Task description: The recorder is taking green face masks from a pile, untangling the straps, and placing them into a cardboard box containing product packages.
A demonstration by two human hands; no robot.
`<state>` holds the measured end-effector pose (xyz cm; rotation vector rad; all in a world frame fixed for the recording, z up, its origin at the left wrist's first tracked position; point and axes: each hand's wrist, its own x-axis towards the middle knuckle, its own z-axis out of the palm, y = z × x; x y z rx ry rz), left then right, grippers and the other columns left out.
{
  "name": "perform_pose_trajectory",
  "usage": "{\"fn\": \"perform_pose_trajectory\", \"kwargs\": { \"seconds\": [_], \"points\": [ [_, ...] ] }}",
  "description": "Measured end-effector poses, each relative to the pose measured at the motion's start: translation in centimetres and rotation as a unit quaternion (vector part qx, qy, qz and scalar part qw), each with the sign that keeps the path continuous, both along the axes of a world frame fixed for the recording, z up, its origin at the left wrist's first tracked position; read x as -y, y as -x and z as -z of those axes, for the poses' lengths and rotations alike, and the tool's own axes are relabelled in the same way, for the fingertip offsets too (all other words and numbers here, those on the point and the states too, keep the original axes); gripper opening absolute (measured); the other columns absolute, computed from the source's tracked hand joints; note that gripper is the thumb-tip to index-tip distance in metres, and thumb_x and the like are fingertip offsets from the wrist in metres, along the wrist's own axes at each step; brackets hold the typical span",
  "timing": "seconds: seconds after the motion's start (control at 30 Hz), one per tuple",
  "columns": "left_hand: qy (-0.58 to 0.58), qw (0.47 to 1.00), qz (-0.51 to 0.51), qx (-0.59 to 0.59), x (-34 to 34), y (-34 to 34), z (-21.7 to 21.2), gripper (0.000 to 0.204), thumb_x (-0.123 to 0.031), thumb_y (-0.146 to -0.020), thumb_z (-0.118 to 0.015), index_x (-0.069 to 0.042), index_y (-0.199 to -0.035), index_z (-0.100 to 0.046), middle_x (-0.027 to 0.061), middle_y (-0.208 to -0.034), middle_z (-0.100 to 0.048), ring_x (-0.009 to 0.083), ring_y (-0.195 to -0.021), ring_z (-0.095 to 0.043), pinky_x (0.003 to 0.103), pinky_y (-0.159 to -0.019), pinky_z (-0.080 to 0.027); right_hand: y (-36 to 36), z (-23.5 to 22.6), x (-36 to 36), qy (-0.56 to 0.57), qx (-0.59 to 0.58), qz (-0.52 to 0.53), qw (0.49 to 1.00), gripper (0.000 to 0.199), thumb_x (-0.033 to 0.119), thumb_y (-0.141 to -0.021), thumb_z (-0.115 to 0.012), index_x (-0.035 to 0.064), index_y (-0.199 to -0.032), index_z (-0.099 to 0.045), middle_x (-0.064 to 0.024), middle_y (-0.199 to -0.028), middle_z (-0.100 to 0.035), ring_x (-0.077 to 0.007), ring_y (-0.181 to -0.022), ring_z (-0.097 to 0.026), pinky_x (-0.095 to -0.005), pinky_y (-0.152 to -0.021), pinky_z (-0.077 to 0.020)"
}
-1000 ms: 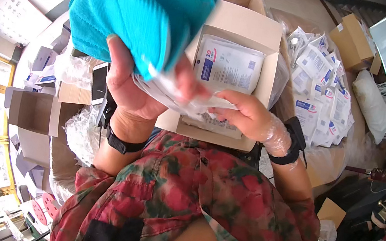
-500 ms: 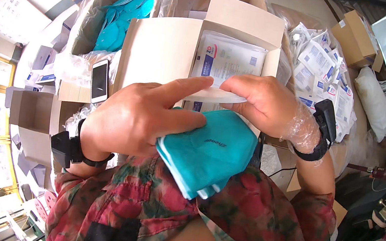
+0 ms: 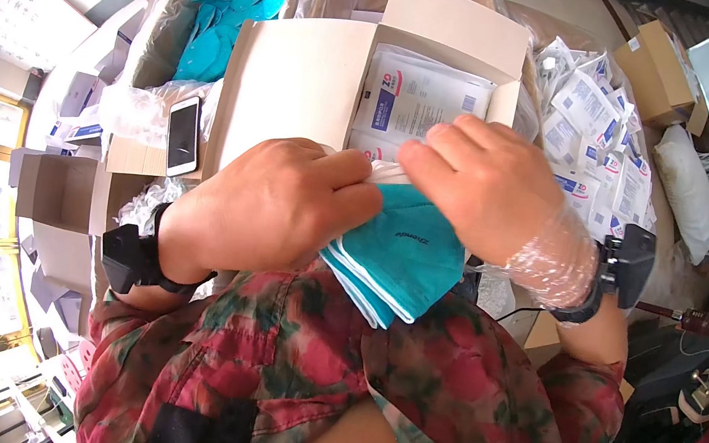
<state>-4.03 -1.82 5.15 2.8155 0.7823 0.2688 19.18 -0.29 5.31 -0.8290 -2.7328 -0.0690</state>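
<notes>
My left hand (image 3: 278, 210) is closed at the left edge of a stack of folded teal face masks (image 3: 400, 256) with white edges, held in front of my chest. Dark print shows on the top mask. My right hand (image 3: 492, 192) bends its fingers over the far right edge of the stack; its thumb and what the fingers grip are hidden. Between the hands, at the stack's far edge, a strip of whitish film (image 3: 387, 172) shows. Just beyond the hands, an open carton (image 3: 296, 89) holds flat printed packets (image 3: 424, 94).
A plastic-lined box (image 3: 155, 36) with teal masks stands at the far left. Near it lies a white phone (image 3: 184, 136). A heap of sealed white packets (image 3: 600, 139) is at the right. An open brown carton (image 3: 56, 191) sits at the left, and a white bag (image 3: 689, 194) at the far right.
My right hand has lifted and turned over, its fingers now curled downward. My left fingers have drawn in from pointing. The mask stack has moved away from my chest, toward the carton.
</notes>
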Motion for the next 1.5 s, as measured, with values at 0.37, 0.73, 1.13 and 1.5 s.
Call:
{"fn": "perform_pose_trajectory", "kwargs": {
  "seconds": [0.37,0.73,1.13,1.5],
  "points": [
    [-0.001,0.998,0.052,0.026,-0.2,-1.0,0.1,0.028,-0.011,-0.064,-0.062,-0.001,-0.089,-0.058,0.0102,-0.082,-0.055,0.0282,-0.068,-0.060,0.039,-0.061,-0.049,-0.7,0.8,-0.6,0.257,-0.063,0.008,0.964,0.021,0.002,-0.074,-0.066,0.0047,-0.092,-0.056,-0.0102,-0.087,-0.056,-0.0338,-0.089,-0.059,-0.0398,-0.073,-0.0498],
    [0.003,0.999,0.040,0.033,-0.3,-0.8,0.4,0.032,-0.010,-0.062,-0.063,-0.001,-0.093,-0.060,0.0103,-0.087,-0.058,0.0286,-0.073,-0.061,0.038,-0.064,-0.050,-0.5,0.7,-0.4,0.243,-0.054,0.018,0.968,0.020,0.004,-0.078,-0.063,0.0056,-0.096,-0.055,-0.0105,-0.089,-0.056,-0.0337,-0.088,-0.059,-0.0405,-0.071,-0.0496],
    [0.016,1.000,0.014,0.021,0.1,0.0,0.2,0.039,-0.013,-0.063,-0.066,-0.002,-0.101,-0.061,0.0110,-0.093,-0.062,0.0301,-0.080,-0.064,0.038,-0.070,-0.052,-1.2,0.5,0.8,0.022,-0.011,0.038,0.999,0.011,0.012,-0.080,-0.057,0.0083,-0.090,-0.054,-0.0085,-0.084,-0.054,-0.0268,-0.086,-0.062,-0.0373,-0.067,-0.0521],
    [-0.005,0.999,0.013,0.031,0.2,-0.1,0.2,0.037,-0.013,-0.062,-0.066,-0.003,-0.098,-0.061,0.0106,-0.093,-0.062,0.0305,-0.077,-0.064,0.038,-0.068,-0.052,-0.6,0.6,0.5,0.128,-0.081,0.002,0.988,0.010,0.013,-0.083,-0.059,0.0066,-0.086,-0.053,-0.0106,-0.085,-0.053,-0.0313,-0.082,-0.061,-0.0405,-0.067,-0.0512]
  ]
}}
